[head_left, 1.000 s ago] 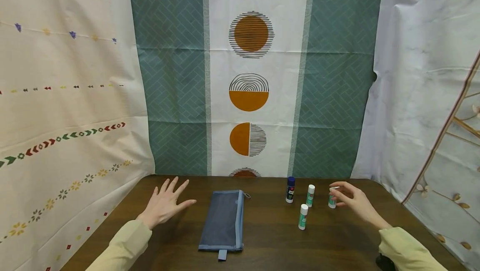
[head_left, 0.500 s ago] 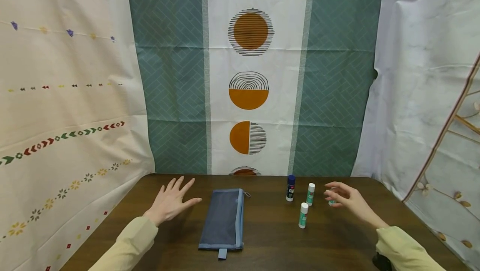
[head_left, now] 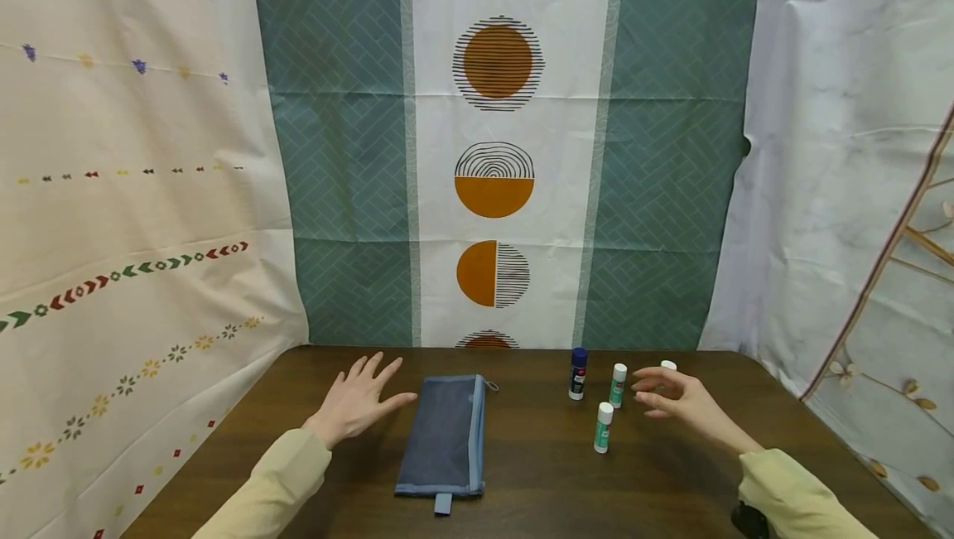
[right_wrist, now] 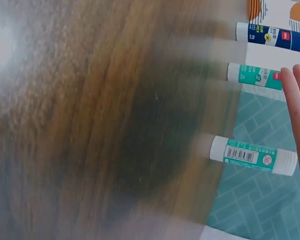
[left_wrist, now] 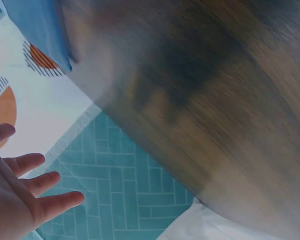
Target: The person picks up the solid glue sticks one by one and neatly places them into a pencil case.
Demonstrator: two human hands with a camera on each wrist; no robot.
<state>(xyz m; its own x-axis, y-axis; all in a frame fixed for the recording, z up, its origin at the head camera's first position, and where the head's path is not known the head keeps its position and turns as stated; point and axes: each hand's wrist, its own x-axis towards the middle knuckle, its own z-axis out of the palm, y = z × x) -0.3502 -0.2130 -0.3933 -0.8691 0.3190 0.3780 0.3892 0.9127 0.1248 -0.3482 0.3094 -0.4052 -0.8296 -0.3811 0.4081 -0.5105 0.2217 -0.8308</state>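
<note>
A blue mesh zip pouch [head_left: 440, 440] lies flat on the table. Just left of it hovers my left hand [head_left: 358, 406], fingers spread, holding nothing; the left wrist view also shows these fingers [left_wrist: 40, 182] spread. My right hand [head_left: 689, 406] is raised among upright glue sticks, its fingers loosely bent with nothing between them. Behind it stands a green glue stick [right_wrist: 252, 155], mostly hidden in the head view except its white cap [head_left: 668, 365]. Left of the fingertips is another green glue stick [head_left: 617, 387], apart from them. A third green one [head_left: 602, 430] stands nearer me.
A dark blue glue stick [head_left: 577, 373] stands at the left of the group. The brown wooden table [head_left: 537, 481] ends at a patterned curtain [head_left: 663, 191] at the back. Cloths hang at the left and right sides.
My right hand has drawn left and nearer, away from the rightmost green glue stick, which stays upright. The left hand has shifted right towards the pouch.
</note>
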